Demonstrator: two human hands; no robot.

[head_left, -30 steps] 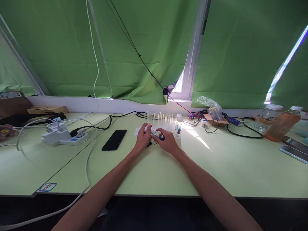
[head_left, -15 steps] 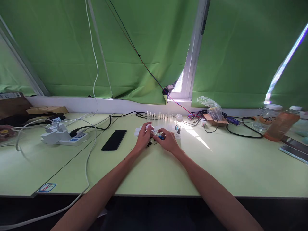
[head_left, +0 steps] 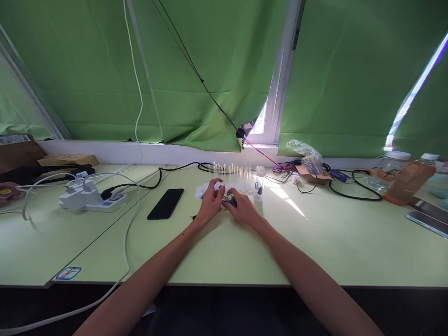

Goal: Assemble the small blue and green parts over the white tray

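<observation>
Works with the left hand [head_left: 211,203] and right hand [head_left: 244,209] nearly touching at the fingertips over the pale green bench [head_left: 227,256]. Curls the left around a small whitish piece [head_left: 216,185], the right around a small dark blue piece [head_left: 231,202], lying just right of the left fingertips, nearer the right hand. Cannot tell its long axis, being half hidden. Faces, just beyond, upright slender clear tubes [head_left: 234,176]; has round translucent white lids [head_left: 198,193] to the left, a clear white-capped container [head_left: 260,179] to the right. Bears, at the near left edge, a blue-bordered sticker [head_left: 69,273] with a red mark, no readable word. Includes, far left, a brown cardboard box [head_left: 21,156] with a white label [head_left: 14,138], too small to read.
</observation>
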